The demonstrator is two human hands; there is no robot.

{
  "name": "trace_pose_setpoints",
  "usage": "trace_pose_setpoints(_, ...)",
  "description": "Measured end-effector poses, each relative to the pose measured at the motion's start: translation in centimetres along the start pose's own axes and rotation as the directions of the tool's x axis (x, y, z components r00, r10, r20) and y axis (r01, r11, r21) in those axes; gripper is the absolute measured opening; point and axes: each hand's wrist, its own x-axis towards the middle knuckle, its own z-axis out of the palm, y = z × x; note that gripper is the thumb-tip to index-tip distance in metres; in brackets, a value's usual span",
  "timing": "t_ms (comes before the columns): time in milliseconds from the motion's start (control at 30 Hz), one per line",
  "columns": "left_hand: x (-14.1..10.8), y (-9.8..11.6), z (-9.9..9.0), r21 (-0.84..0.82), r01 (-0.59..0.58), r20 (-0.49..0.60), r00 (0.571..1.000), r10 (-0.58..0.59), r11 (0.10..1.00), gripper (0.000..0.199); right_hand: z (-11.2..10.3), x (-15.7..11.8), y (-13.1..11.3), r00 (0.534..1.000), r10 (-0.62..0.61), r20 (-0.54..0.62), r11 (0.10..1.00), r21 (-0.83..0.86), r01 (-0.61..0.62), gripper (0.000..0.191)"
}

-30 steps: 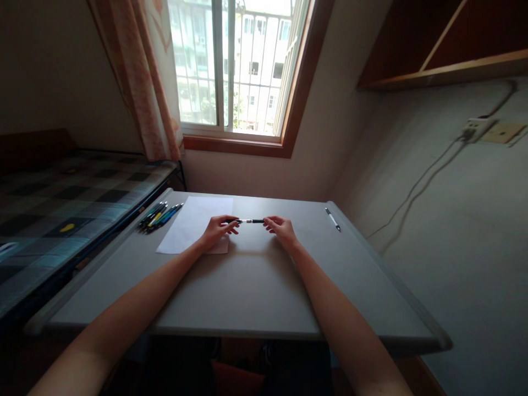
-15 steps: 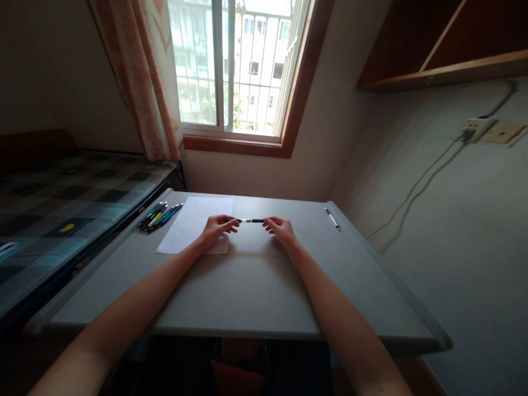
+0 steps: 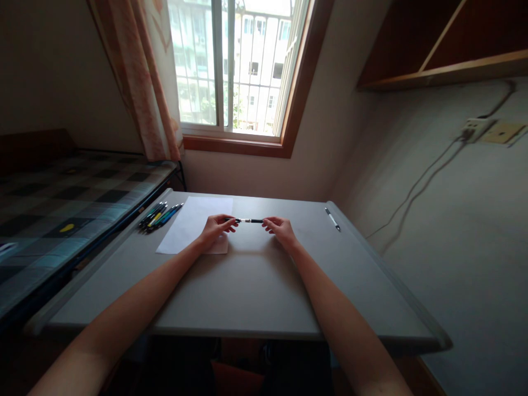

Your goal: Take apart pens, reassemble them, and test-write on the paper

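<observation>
A black pen with a clear middle section (image 3: 249,221) stretches level between my two hands, just above the table. My left hand (image 3: 216,228) pinches its left end, over the right edge of a white sheet of paper (image 3: 187,223). Its right end is pinched between the thumb and fingers of my right hand (image 3: 281,229). My fingers cover both tips of the pen.
A pile of several pens (image 3: 157,217) lies left of the paper on the grey table (image 3: 264,291). Another pen (image 3: 332,219) rests near the table's right edge. Beyond are a bed (image 3: 82,192), a window and a wall socket (image 3: 478,131) with cables.
</observation>
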Motion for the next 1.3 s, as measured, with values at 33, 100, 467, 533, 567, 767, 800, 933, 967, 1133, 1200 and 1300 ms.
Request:
trace_pose_setpoints(33, 0.01, -0.01, -0.02, 0.003, -0.001, -0.001, 1.0, 0.001, 1.0, 0.044, 0.0, -0.02, -0.02, 1.0, -0.008, 0.005, 1.0, 0.002, 0.008, 0.034)
trace_pose_setpoints(100, 0.02, -0.01, -0.05, 0.007, -0.002, -0.001, 1.0, 0.002, 1.0, 0.044, 0.01, -0.07, -0.11, 1.0, -0.018, 0.013, 1.0, 0.008, 0.018, 0.035)
trace_pose_setpoints(467, 0.18, -0.24, -0.1, 0.016, -0.01, -0.005, 1.0, 0.01, 1.0, 0.044, 0.06, -0.22, -0.37, 1.0, -0.002, 0.017, 1.0, 0.02, 0.002, 0.037)
trace_pose_setpoints(533, 0.15, -0.18, -0.12, 0.016, -0.005, -0.006, 1.0, 0.005, 1.0, 0.043, 0.06, -0.22, -0.39, 1.0, -0.007, 0.015, 1.0, 0.025, 0.007, 0.038)
trace_pose_setpoints(567, 0.13, -0.14, -0.12, 0.012, -0.004, -0.006, 1.0, 0.004, 1.0, 0.042, 0.06, -0.22, -0.4, 1.0, -0.007, 0.013, 1.0, 0.024, 0.006, 0.038)
trace_pose_setpoints(767, 0.1, -0.12, -0.02, -0.013, -0.01, -0.009, 1.0, 0.01, 1.0, 0.039, 0.07, -0.1, -0.2, 1.0, -0.006, 0.007, 1.0, 0.015, 0.006, 0.036)
trace_pose_setpoints(800, 0.12, -0.15, -0.02, -0.013, -0.011, -0.011, 1.0, 0.011, 1.0, 0.039, 0.08, -0.07, -0.16, 1.0, -0.012, 0.004, 1.0, 0.018, 0.012, 0.035)
trace_pose_setpoints(933, 0.16, -0.19, -0.03, -0.014, -0.008, -0.016, 1.0, 0.008, 1.0, 0.04, 0.09, -0.07, -0.14, 1.0, -0.005, -0.006, 1.0, 0.022, 0.005, 0.036)
trace_pose_setpoints(967, 0.16, -0.18, -0.04, -0.016, -0.008, -0.016, 1.0, 0.008, 1.0, 0.04, 0.08, -0.08, -0.15, 1.0, 0.001, -0.006, 1.0, 0.022, -0.001, 0.036)
trace_pose_setpoints(1133, 0.17, -0.18, -0.05, -0.02, -0.009, -0.017, 1.0, 0.008, 1.0, 0.042, 0.03, -0.01, -0.08, 1.0, 0.006, -0.013, 1.0, 0.01, -0.006, 0.033)
trace_pose_setpoints(1200, 0.18, -0.21, -0.07, -0.015, -0.004, -0.018, 1.0, 0.003, 1.0, 0.042, 0.03, 0.06, -0.01, 1.0, -0.001, -0.019, 1.0, 0.013, 0.001, 0.032)
trace_pose_setpoints(1300, 0.19, -0.21, -0.1, -0.008, 0.002, -0.014, 1.0, -0.002, 1.0, 0.044, 0.06, 0.09, 0.01, 1.0, -0.004, -0.017, 1.0, 0.017, 0.005, 0.034)
